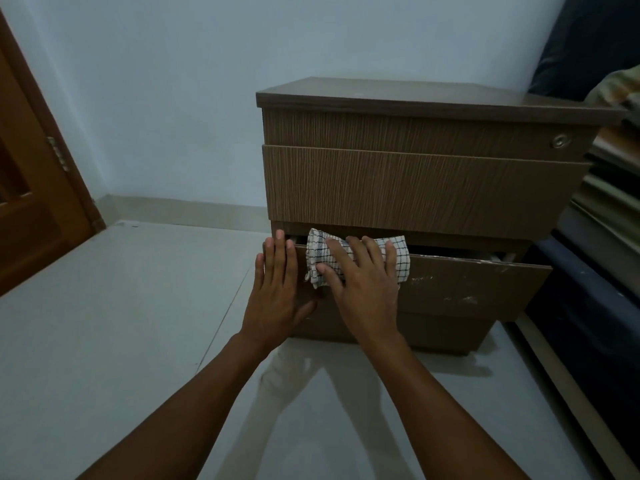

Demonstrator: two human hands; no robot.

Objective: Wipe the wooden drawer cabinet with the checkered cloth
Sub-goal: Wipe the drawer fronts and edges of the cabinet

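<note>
The cabinet (415, 181) is seen center-right of frame, w/ its bottom drawer (467, 285) pulled partly out. The cloth (398, 252) is bunched over that drawer's top edge near its left end, just below frame center. It is pressed down by the right hand (363, 289), fingers spread & nearly straight. The left hand (277, 292) is laid flat, fingers straight, on the drawer front's left end, just beside the cloth. A door (31, 202) is seen far left.
</note>
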